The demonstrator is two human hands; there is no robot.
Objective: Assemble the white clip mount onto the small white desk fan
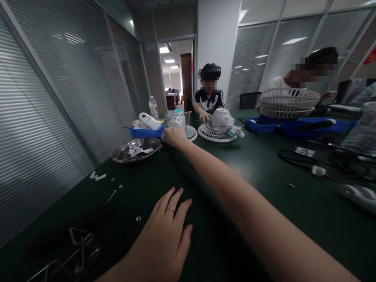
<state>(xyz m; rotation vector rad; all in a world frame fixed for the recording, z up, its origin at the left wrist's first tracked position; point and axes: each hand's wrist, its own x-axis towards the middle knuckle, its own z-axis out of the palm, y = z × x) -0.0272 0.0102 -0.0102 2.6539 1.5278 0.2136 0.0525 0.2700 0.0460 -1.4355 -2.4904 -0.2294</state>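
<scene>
Where visible, fan (178, 119) behind right hand (175, 136).

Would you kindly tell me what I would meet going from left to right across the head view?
White W-shaped piece, shiny metal tray, right hand, rightmost white fan head, white fan grilles.

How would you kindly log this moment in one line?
left hand: open, palm down, over green table | right hand: at white fan near blue tray, grip unclear | steel dish: holds scraps
</scene>
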